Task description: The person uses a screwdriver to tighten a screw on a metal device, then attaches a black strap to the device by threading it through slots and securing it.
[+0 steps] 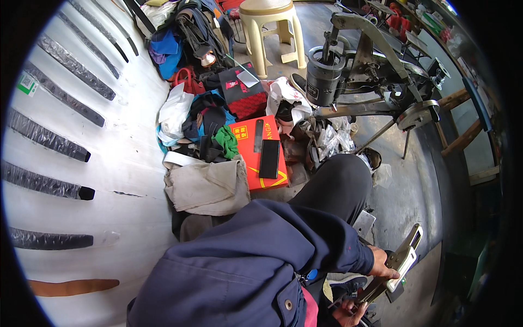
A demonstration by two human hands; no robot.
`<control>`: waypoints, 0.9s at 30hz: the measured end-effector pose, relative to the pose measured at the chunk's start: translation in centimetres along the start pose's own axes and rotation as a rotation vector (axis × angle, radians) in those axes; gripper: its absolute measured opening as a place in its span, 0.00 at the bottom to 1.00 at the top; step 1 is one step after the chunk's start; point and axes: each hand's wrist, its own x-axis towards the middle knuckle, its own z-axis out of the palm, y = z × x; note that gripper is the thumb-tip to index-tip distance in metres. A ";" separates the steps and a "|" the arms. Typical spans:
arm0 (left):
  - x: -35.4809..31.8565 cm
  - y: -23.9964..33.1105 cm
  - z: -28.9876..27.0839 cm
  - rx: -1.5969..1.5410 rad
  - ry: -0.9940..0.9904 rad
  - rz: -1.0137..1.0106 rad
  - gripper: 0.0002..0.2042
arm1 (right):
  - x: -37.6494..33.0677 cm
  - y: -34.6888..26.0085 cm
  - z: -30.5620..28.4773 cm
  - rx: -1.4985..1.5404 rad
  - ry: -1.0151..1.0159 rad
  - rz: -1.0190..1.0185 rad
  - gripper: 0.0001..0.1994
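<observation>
At the lower right, my left hand is closed round a long metal tool with a slotted far end and a pale, whitish side piece. I cannot tell its exact kind. The tool slants from upper right down toward my right hand, whose bent fingers close at its lower end near the bottom edge. Part of that hand is hidden by the tool and by shadow. My left arm, in a navy sleeve, reaches across over my lap. A dark shoe shows behind the hands.
Ahead lies a red box carrying a black phone. Left of it is a pile with a beige cloth and a green cloth. A cream stool and a hand-cranked machine stand beyond. Wrapped straps hang along the white left wall.
</observation>
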 end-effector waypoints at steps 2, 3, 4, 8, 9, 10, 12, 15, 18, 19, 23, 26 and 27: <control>0.1 -0.1 0.2 0.039 0.013 0.011 0.45 | -0.2 -0.4 0.8 0.004 0.011 0.054 0.13; 0.2 -0.2 0.3 0.059 0.022 0.009 0.46 | -0.3 -0.5 1.2 0.006 0.026 0.042 0.13; 0.3 -0.3 0.3 0.070 0.020 0.021 0.46 | -0.3 -0.5 1.5 0.007 0.041 0.030 0.13; 0.7 -0.6 0.6 0.120 0.026 0.058 0.47 | -0.4 -0.6 2.6 0.063 0.050 0.043 0.12; 0.8 -0.7 0.7 0.135 0.035 0.065 0.47 | -0.4 -0.6 2.7 0.067 0.038 0.037 0.12; 0.8 -0.7 0.7 0.146 0.038 0.073 0.47 | -0.4 -0.7 2.6 0.071 0.024 0.032 0.12; 0.8 -0.7 0.7 0.182 0.047 0.070 0.48 | -0.3 -0.7 2.2 0.059 -0.022 0.025 0.12; 0.7 -0.6 0.6 0.161 0.007 0.014 0.46 | 0.0 -0.2 0.4 0.125 -0.123 0.047 0.14; 0.7 -0.5 0.6 0.172 0.016 0.012 0.45 | 1.0 1.1 -2.2 0.065 -0.074 -0.024 0.19; 0.7 -0.5 0.7 0.170 0.025 0.024 0.45 | 1.4 1.7 -3.0 0.016 -0.030 -0.067 0.23; 0.9 -0.9 1.1 0.172 0.078 0.080 0.43 | 2.4 3.0 -4.9 -0.036 -0.037 -0.101 0.23; 1.0 -1.2 1.2 0.171 0.096 0.099 0.41 | 2.5 3.1 -4.6 -0.024 0.017 -0.098 0.23; 1.0 -1.2 1.2 0.173 0.098 0.098 0.41 | 2.6 3.1 -4.2 -0.012 0.028 -0.079 0.23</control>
